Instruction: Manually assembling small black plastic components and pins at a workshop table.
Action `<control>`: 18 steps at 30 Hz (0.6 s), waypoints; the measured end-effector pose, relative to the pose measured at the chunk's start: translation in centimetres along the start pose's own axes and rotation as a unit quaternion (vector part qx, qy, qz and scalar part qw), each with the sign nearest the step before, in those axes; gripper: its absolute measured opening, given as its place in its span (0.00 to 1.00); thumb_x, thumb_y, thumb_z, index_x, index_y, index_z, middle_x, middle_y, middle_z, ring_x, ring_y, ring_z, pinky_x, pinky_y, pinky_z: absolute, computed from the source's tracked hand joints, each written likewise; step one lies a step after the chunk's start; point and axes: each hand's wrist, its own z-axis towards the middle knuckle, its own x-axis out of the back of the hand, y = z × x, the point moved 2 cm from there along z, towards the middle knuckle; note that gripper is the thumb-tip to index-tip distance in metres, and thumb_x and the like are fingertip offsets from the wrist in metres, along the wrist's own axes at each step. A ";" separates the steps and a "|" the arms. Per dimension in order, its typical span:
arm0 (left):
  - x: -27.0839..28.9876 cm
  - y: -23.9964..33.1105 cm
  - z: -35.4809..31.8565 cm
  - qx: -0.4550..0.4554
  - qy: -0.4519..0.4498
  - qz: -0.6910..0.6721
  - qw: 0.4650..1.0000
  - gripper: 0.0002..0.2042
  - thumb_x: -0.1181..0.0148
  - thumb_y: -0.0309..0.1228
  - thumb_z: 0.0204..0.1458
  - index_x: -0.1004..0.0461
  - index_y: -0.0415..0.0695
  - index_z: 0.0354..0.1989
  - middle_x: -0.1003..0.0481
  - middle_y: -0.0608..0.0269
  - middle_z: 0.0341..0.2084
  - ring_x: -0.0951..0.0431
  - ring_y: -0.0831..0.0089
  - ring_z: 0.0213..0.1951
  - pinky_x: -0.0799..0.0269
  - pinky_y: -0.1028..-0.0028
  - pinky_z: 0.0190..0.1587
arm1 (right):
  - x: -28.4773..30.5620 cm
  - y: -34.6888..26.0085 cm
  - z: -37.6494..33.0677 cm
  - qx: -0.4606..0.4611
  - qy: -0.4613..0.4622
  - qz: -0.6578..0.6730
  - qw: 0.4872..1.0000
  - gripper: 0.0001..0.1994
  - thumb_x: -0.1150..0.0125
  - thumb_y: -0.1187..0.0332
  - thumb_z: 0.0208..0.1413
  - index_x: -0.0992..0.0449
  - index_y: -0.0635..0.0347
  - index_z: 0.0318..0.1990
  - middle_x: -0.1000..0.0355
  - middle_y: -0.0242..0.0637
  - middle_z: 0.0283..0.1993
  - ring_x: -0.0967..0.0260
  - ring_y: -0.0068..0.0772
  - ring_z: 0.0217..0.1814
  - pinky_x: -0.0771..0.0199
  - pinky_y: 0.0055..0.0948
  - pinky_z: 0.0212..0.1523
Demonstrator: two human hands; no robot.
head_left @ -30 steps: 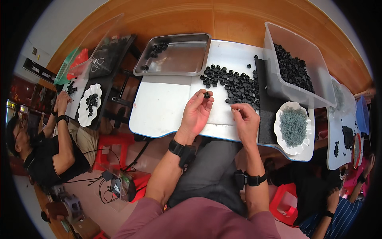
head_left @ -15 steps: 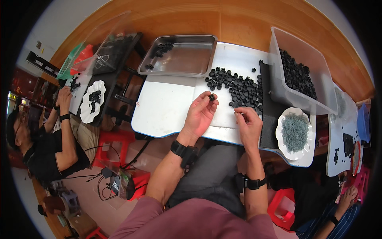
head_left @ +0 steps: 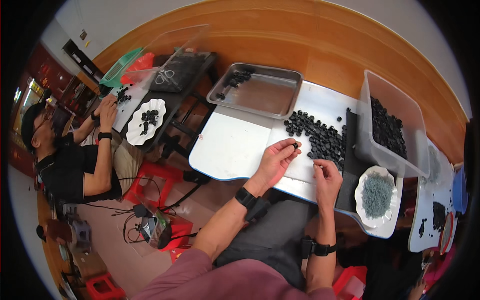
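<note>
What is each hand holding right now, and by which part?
The left hand pinches a small black ring-shaped part at its rim between thumb and fingertips. The right hand is curled; any content cannot be told.

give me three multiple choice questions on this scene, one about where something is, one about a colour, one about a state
1. Where does the metal tray sit?
A. at the table's far side, beyond the pile of black caps
B. on the floor
C. on the person's lap

2. What colour is the scalloped plate holding the greenish bands?
A. red
B. white
C. black

3. What is the left hand doing?
A. lying flat and empty
B. gripping the tray
C. pinching a small black piece at its fingertips

Answers:
1. A, the tray lies past the caps near the table's far edge.
2. B, its rim shows white.
3. C, the piece sits between thumb and fingers.
</note>
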 end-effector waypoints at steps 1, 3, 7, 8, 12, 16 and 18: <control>0.1 0.1 0.3 0.008 -0.001 -0.002 1.000 0.09 0.42 0.21 0.63 0.23 0.36 0.50 0.20 0.51 0.46 0.18 0.69 0.45 0.20 0.75 0.52 | -0.1 -0.1 0.3 0.009 -0.001 -0.015 1.000 0.06 0.38 0.81 0.56 0.18 0.66 0.39 0.25 0.32 0.34 0.32 0.18 0.30 0.34 0.20 0.31; 0.4 0.0 0.3 0.004 0.006 0.022 1.000 0.09 0.41 0.20 0.62 0.23 0.36 0.50 0.19 0.51 0.46 0.18 0.68 0.44 0.20 0.75 0.51 | -0.2 0.0 0.5 0.022 0.002 -0.013 1.000 0.06 0.38 0.79 0.56 0.18 0.66 0.39 0.24 0.34 0.33 0.32 0.19 0.30 0.34 0.21 0.31; 0.4 0.5 0.6 -0.012 -0.009 0.049 0.999 0.09 0.41 0.19 0.62 0.23 0.35 0.49 0.19 0.50 0.45 0.17 0.68 0.44 0.19 0.75 0.51 | -0.7 -0.3 0.8 0.020 0.001 -0.001 1.000 0.05 0.36 0.79 0.55 0.17 0.65 0.39 0.24 0.33 0.33 0.32 0.18 0.28 0.33 0.21 0.29; 0.1 0.4 0.6 -0.005 -0.010 0.048 0.999 0.09 0.41 0.19 0.62 0.23 0.35 0.49 0.19 0.50 0.45 0.17 0.68 0.44 0.19 0.75 0.51 | -0.7 -0.3 0.8 0.016 0.007 -0.004 1.000 0.05 0.36 0.79 0.55 0.17 0.65 0.39 0.24 0.33 0.33 0.32 0.18 0.28 0.33 0.21 0.29; -0.6 0.3 0.6 -0.002 0.029 0.074 0.997 0.09 0.40 0.19 0.61 0.23 0.34 0.49 0.19 0.50 0.45 0.17 0.66 0.46 0.20 0.75 0.53 | -0.3 0.3 0.6 0.008 0.041 0.045 0.998 0.05 0.36 0.79 0.56 0.17 0.65 0.39 0.24 0.32 0.33 0.31 0.16 0.26 0.33 0.19 0.28; -1.7 3.5 1.4 -0.027 0.088 0.189 0.978 0.13 0.38 0.18 0.59 0.24 0.29 0.51 0.19 0.50 0.45 0.18 0.64 0.48 0.21 0.71 0.56 | 0.1 0.6 0.4 -0.018 0.074 0.084 0.994 0.05 0.36 0.80 0.57 0.17 0.65 0.40 0.24 0.31 0.34 0.30 0.15 0.27 0.31 0.18 0.28; -3.5 7.7 3.4 -0.097 0.088 0.250 0.959 0.14 0.39 0.19 0.59 0.25 0.29 0.53 0.20 0.52 0.46 0.18 0.66 0.49 0.22 0.72 0.56 | 0.3 0.4 0.4 -0.013 0.079 0.085 0.993 0.05 0.36 0.80 0.57 0.17 0.65 0.40 0.24 0.31 0.35 0.30 0.15 0.27 0.30 0.18 0.28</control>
